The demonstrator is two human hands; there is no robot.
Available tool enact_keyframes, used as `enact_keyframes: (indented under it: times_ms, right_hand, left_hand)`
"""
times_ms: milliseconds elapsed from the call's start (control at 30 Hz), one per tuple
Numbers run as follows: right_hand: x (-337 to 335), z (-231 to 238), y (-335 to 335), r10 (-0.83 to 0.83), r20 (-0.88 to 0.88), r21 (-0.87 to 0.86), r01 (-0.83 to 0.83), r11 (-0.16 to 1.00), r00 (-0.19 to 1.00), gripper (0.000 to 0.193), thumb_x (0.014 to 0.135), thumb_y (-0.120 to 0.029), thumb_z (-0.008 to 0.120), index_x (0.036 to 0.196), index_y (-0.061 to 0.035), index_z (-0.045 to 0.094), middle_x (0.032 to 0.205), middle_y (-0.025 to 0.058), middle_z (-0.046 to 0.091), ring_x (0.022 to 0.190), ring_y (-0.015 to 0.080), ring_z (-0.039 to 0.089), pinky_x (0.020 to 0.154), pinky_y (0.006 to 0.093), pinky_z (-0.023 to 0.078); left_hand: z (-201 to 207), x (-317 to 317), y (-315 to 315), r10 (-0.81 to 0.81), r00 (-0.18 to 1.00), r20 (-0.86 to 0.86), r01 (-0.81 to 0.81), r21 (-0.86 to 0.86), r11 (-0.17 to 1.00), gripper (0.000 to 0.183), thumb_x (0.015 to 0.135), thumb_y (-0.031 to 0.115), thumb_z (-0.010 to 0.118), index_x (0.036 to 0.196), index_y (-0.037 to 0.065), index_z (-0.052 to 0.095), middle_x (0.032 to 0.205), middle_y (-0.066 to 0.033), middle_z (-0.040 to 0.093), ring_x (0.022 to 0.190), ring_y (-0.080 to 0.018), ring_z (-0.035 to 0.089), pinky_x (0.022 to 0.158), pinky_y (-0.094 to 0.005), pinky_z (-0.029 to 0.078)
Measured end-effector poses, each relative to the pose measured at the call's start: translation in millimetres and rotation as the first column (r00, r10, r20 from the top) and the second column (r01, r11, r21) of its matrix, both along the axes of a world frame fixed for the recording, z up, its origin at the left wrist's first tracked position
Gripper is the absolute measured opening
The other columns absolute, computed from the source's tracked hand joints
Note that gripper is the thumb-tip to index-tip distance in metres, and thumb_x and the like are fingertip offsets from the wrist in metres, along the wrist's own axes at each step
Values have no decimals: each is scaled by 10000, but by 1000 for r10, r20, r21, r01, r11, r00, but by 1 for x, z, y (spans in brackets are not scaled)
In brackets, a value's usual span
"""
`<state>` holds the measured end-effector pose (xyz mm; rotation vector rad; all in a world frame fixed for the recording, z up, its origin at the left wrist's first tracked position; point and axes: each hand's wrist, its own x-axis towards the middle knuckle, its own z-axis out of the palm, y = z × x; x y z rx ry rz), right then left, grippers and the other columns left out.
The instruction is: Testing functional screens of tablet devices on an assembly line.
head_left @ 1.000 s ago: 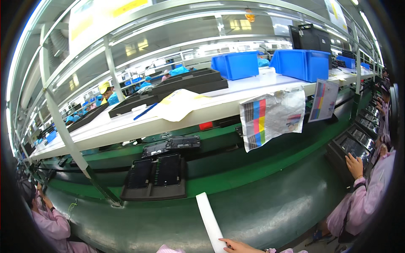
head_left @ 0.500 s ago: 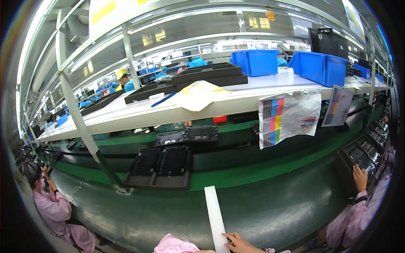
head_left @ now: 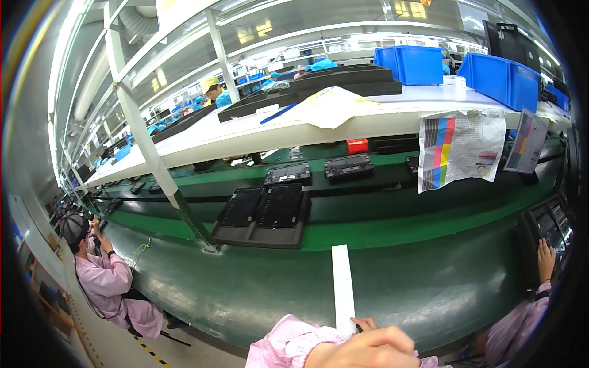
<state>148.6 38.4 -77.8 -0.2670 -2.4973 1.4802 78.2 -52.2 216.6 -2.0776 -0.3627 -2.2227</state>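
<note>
A long white strip point(head_left: 344, 285) lies on the dark green bench, running from its middle toward my body. My right hand point(head_left: 367, 324) is at the strip's near end, its fingertips by the right edge. A small dark thing shows beside those fingers; its kind is unclear. Crossing in front is my left hand point(head_left: 375, 351), its back toward me and fingers curled, partly cut off by the lower edge. Whatever those fingers hold, if anything, is hidden. A pink sleeve point(head_left: 283, 343) covers the left forearm.
Beyond the strip, a black tray point(head_left: 267, 238) holds two flat dark panels. Device parts point(head_left: 348, 165) lie behind it. A white shelf point(head_left: 202, 150) carries blue bins point(head_left: 412, 64); a metal post point(head_left: 144, 132) stands left. Co-workers in pink sit left point(head_left: 104, 273) and right point(head_left: 512, 328).
My left hand has come up into view and across to the right, in front of my right hand. The view has shifted, so the bench and strip appear higher and farther right.
</note>
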Motion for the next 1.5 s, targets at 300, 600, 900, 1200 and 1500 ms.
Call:
enact_keyframes:
  times_ms: [300,600,900,1200,1500]
  right_hand:
    - [2,8,14,68,91,-184,-51,982,994,513,867,-171,547,1323,-32,358,1175,160,422,989,244,548,912,317,409]
    - [33,-2,83,24,270,-109,6,994,963,528,900,-301,520,1312,-5,372,1243,175,430,1015,197,550,882,307,434]
    - [-9,-5,153,238,34,-808,-113,578,971,500,935,-293,470,1349,-50,327,1197,121,483,1039,188,533,884,299,462]
    - [-2,-25,183,-134,-189,-932,-135,336,973,353,958,-198,418,1231,21,462,1041,124,583,908,146,577,854,270,474]
    - [-1,-9,174,-176,-52,-928,18,373,983,326,940,-162,443,1179,54,496,1007,179,604,892,213,607,831,301,488]
  left_hand:
    - [-77,-21,59,-53,726,-685,-417,-501,758,349,634,116,635,959,26,546,955,-77,539,952,-244,523,884,-395,365]
    - [-215,-127,72,412,900,-144,-261,-934,243,194,906,154,506,1080,69,503,958,-80,607,906,-173,593,753,-310,471]
    - [-301,-189,62,500,852,157,63,-978,199,99,841,34,551,936,9,541,755,1,515,671,-85,497,617,-212,396]
    - [-269,-177,47,452,784,425,263,-888,378,77,864,33,504,928,9,540,770,-15,491,707,-100,453,650,-214,360]
    - [-312,-199,52,445,749,490,302,-851,430,94,854,12,490,931,1,542,771,-41,544,673,-116,508,625,-235,408]
